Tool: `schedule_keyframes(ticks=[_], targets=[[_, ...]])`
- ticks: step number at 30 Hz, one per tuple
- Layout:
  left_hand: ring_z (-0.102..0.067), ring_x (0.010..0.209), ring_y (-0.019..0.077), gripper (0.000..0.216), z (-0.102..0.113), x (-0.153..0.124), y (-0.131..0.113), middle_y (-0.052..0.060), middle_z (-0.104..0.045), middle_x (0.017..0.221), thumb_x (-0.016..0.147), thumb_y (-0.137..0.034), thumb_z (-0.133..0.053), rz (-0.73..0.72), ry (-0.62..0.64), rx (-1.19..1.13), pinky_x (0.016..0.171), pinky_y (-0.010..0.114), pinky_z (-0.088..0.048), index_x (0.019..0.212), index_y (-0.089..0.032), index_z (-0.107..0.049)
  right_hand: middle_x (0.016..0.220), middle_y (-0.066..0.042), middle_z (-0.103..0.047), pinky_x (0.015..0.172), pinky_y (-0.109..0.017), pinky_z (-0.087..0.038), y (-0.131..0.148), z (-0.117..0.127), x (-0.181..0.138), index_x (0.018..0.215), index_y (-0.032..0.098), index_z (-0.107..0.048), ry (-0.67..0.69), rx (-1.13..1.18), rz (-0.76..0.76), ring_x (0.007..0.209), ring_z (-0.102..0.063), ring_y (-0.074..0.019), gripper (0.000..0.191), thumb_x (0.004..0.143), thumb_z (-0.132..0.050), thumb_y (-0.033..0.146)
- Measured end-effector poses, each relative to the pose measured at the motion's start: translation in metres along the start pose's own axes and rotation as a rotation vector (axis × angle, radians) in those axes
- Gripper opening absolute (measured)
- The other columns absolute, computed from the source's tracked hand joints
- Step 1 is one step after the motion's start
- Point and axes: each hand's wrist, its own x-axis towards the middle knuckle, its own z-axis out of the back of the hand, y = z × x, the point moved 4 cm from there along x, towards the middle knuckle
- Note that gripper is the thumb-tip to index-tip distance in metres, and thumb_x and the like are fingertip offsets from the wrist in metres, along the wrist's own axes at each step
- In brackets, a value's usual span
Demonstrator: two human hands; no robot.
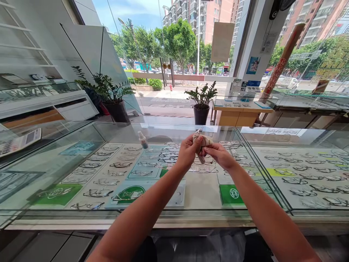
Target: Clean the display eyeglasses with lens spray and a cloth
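Observation:
Both my hands are raised over the glass display counter, close together. My left hand is closed round a bunched, pale cloth, thumb on top. From the right, my right hand pinches the same cloth between thumb and fingers. A thin, shiny piece pokes out at the cloth's upper end; it looks like part of an eyeglass frame, but the folds and fingers hide the rest. To the left of my hands, a small spray bottle stands upright on the glass.
Rows of eyeglasses lie inside the counter under the glass, with green cards among them. A calculator sits at the far left. Beyond the counter are potted plants, another display table and large windows.

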Motion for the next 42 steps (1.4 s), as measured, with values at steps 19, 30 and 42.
schedule_keyframes(ticks=[19, 30, 42], targets=[[-0.067, 0.087, 0.0159, 0.044, 0.013, 0.008, -0.011, 0.006, -0.075, 0.098, 0.086, -0.041, -0.089, 0.125, 0.277, 0.033, 0.084, 0.026, -0.053, 0.118, -0.014, -0.074, 0.081, -0.007, -0.074, 0.088, -0.035, -0.049, 0.013, 0.008, -0.001, 0.073, 0.018, -0.081, -0.086, 0.127, -0.024, 0.087, -0.065, -0.0212, 0.025, 0.085, -0.075, 0.038], [-0.063, 0.056, 0.0133, 0.044, 0.0, 0.003, -0.012, 0.0, -0.069, 0.067, 0.081, -0.047, -0.092, 0.052, 0.188, 0.022, 0.057, 0.025, -0.05, 0.095, -0.016, -0.064, 0.081, -0.005, -0.074, 0.091, -0.038, -0.046, 0.01, 0.002, -0.002, 0.078, 0.019, -0.082, -0.016, -0.021, 0.002, 0.086, -0.063, -0.0209, 0.026, 0.087, -0.078, 0.043], [-0.069, 0.07, 0.0188, 0.043, 0.006, 0.007, -0.016, 0.006, -0.075, 0.077, 0.092, -0.057, -0.079, 0.053, 0.262, 0.056, 0.07, 0.031, -0.056, 0.095, -0.015, -0.073, 0.074, -0.005, -0.073, 0.084, -0.037, -0.047, 0.02, 0.007, -0.003, 0.068, 0.019, -0.077, -0.094, -0.043, 0.021, 0.079, -0.063, -0.021, 0.024, 0.084, -0.072, 0.037]])
